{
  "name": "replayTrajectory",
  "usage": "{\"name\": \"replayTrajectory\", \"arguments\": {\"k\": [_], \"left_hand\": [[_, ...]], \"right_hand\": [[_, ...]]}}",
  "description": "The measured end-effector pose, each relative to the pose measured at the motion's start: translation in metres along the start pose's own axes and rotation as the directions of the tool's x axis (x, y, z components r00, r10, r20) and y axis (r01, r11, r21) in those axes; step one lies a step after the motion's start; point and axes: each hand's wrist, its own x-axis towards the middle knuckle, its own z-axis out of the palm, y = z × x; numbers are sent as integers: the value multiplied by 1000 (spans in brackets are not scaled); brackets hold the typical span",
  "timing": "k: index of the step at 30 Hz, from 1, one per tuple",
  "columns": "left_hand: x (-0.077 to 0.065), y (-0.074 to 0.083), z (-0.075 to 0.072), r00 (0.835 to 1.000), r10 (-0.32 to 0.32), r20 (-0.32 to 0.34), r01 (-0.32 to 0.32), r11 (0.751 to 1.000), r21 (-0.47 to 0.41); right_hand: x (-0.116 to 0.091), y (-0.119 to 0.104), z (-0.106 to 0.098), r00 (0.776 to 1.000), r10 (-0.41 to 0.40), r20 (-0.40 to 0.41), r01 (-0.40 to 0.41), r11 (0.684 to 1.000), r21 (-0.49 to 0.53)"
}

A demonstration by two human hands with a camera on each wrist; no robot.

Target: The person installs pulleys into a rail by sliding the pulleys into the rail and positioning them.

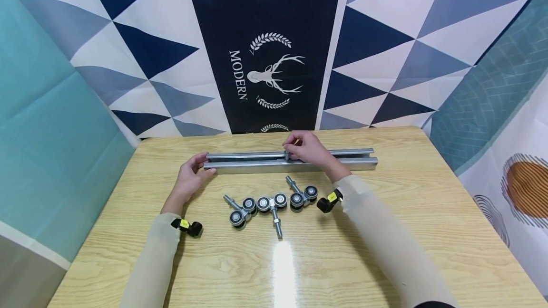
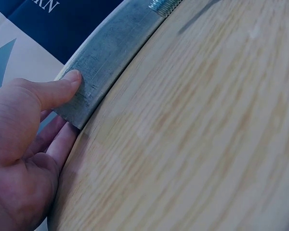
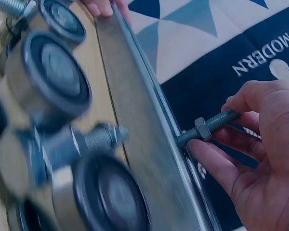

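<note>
A metal channel rail (image 1: 257, 168) lies lengthwise across the far part of the table, its slot facing up. My left hand (image 1: 190, 177) grips the rail's left end; in the left wrist view its thumb (image 2: 70, 86) presses the near side wall. Midway along the rail, my right hand (image 1: 310, 149) pinches a threaded bolt (image 3: 216, 122) that stands up out of the slot and carries a hex nut (image 3: 202, 129). Whatever the bolt joins inside the rail is hidden.
Three roller trolleys with threaded bolts lie in front of the rail: a left one (image 1: 243, 213), a middle one (image 1: 271, 203) and a right one (image 1: 302, 197). Behind the wooden table (image 1: 342, 260) hangs a patterned cloth (image 1: 274, 108).
</note>
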Motion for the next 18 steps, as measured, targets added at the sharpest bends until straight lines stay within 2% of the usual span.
{"name": "replayTrajectory", "arguments": {"k": [18], "left_hand": [[0, 2, 0, 1000, 2, 10, -2, 1000, -14]], "right_hand": [[31, -27, 58, 999, -37, 16, 36, 999, 23]]}}
